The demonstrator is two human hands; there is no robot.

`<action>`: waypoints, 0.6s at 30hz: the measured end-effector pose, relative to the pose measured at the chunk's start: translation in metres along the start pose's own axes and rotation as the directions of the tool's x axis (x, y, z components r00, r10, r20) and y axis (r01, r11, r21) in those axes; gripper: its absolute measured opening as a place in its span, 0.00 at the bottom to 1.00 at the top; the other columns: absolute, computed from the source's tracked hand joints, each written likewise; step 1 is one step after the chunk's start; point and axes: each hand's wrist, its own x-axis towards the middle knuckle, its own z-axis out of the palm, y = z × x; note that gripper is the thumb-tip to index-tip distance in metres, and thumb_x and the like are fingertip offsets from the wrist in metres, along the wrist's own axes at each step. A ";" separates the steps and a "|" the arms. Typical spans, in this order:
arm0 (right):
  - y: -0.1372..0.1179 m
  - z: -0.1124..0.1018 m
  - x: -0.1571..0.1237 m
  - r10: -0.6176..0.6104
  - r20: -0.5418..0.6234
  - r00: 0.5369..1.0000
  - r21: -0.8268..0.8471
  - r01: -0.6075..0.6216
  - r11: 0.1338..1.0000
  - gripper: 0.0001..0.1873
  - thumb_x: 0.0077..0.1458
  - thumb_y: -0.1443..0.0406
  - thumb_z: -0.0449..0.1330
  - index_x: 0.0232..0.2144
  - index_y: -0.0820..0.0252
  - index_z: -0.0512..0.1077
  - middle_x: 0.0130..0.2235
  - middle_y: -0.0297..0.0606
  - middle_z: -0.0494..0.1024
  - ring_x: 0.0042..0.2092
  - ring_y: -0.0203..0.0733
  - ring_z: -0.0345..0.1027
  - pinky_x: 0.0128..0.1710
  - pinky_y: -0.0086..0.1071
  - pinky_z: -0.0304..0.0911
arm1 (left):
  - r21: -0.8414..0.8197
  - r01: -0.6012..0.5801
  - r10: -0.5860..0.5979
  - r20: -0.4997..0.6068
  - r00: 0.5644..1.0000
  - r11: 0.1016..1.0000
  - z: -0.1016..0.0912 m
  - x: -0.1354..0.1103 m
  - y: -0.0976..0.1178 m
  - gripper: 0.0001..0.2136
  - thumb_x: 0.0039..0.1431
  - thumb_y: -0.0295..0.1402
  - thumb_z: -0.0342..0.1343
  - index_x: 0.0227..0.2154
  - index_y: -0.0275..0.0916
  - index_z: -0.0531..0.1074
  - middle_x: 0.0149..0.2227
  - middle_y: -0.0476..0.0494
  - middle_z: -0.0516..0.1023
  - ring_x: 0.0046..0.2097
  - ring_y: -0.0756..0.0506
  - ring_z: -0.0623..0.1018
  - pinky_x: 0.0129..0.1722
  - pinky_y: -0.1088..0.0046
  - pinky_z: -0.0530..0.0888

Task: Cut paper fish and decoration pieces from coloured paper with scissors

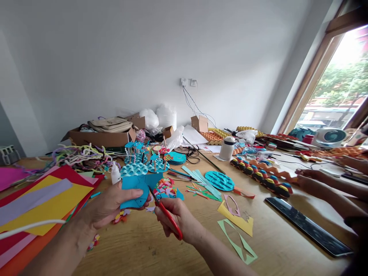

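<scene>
Pinching bright blue paper with dark drawn lines between thumb and fingers of the left hand, above the brown wooden table. Gripping red-handled scissors in the right hand, with dark blades at the paper's right side. Facing, just beyond, small multicoloured paper scraps and a white plastic bottle. Having, farther right, a cut yellow paper remnant and a flat, glossy black slab.
</scene>
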 end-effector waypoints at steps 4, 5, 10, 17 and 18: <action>0.001 -0.004 -0.001 -0.015 0.035 0.999 -0.043 0.016 0.999 0.15 0.52 0.57 0.51 0.21 0.62 0.60 0.14 0.26 0.60 0.14 0.26 0.53 0.12 0.18 0.47 | 0.043 -0.017 0.014 0.067 0.998 0.999 -0.004 0.003 -0.002 0.08 0.44 0.34 0.60 0.29 0.39 0.71 0.25 0.48 0.77 0.27 0.48 0.75 0.28 0.73 0.70; 0.001 -0.004 -0.001 -0.016 0.036 0.999 -0.048 0.018 0.999 0.15 0.52 0.57 0.50 0.21 0.62 0.60 0.14 0.26 0.60 0.14 0.26 0.53 0.12 0.18 0.47 | 0.048 -0.017 0.013 0.068 0.998 0.999 -0.004 0.003 -0.003 0.08 0.44 0.34 0.60 0.29 0.39 0.71 0.26 0.48 0.76 0.26 0.48 0.75 0.27 0.74 0.70; -0.001 -0.006 -0.001 -0.006 0.054 0.999 -0.034 0.008 0.999 0.16 0.50 0.55 0.52 0.20 0.61 0.60 0.15 0.26 0.60 0.15 0.27 0.54 0.12 0.19 0.47 | 0.042 -0.039 0.036 0.071 0.997 0.998 -0.004 0.001 -0.001 0.07 0.44 0.32 0.61 0.27 0.38 0.71 0.23 0.49 0.74 0.25 0.49 0.72 0.25 0.75 0.69; 0.001 -0.011 -0.001 0.005 0.097 0.995 0.001 -0.005 1.000 0.21 0.50 0.50 0.51 0.20 0.62 0.60 0.14 0.26 0.59 0.15 0.28 0.55 0.12 0.20 0.46 | 0.123 -0.024 0.020 0.032 0.999 0.992 -0.005 0.004 -0.002 0.08 0.44 0.35 0.60 0.27 0.39 0.69 0.23 0.50 0.74 0.25 0.49 0.72 0.25 0.75 0.69; 0.001 -0.011 -0.001 0.004 0.101 0.995 0.007 -0.005 1.000 0.21 0.50 0.49 0.51 0.20 0.62 0.60 0.14 0.26 0.59 0.15 0.28 0.55 0.11 0.20 0.46 | 0.132 -0.022 0.019 0.026 0.999 0.991 -0.006 0.004 -0.002 0.08 0.44 0.35 0.60 0.27 0.39 0.68 0.23 0.51 0.73 0.25 0.49 0.72 0.24 0.74 0.69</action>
